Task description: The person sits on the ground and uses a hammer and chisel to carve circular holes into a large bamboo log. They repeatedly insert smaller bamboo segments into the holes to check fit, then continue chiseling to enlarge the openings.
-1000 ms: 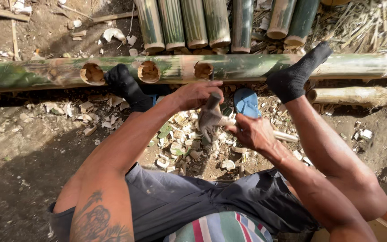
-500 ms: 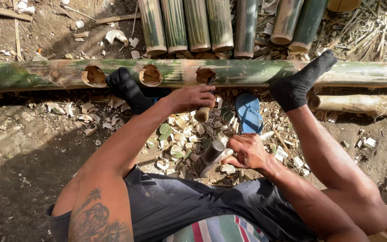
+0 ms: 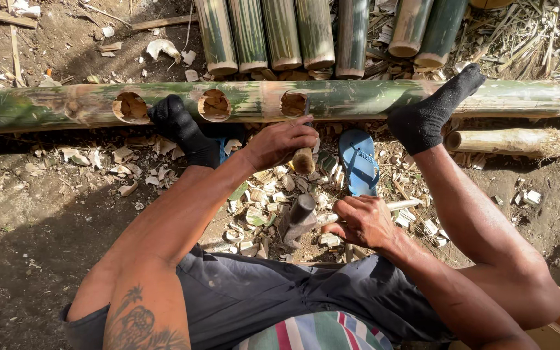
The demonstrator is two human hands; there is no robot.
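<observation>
A long green bamboo pole (image 3: 358, 97) lies across the ground with three round holes cut in it. My left hand (image 3: 283, 142) grips a wooden-handled chisel (image 3: 304, 159) whose blade sits at the rightmost hole (image 3: 294, 104). My right hand (image 3: 361, 221) holds a hammer (image 3: 301, 217) by its pale handle, the dark head low over the chips. Both my feet in black socks (image 3: 432, 113) press against the pole.
Several cut bamboo sections (image 3: 312, 32) lie stacked behind the pole. A blue sandal (image 3: 359, 162) rests between my legs among bamboo chips (image 3: 254, 207). A thinner pale pole (image 3: 520, 141) lies at right. Bare dirt (image 3: 27, 214) spreads to the left.
My right hand has lowered the hammer from near the chisel down toward my lap. My left hand keeps the chisel at the rightmost hole.
</observation>
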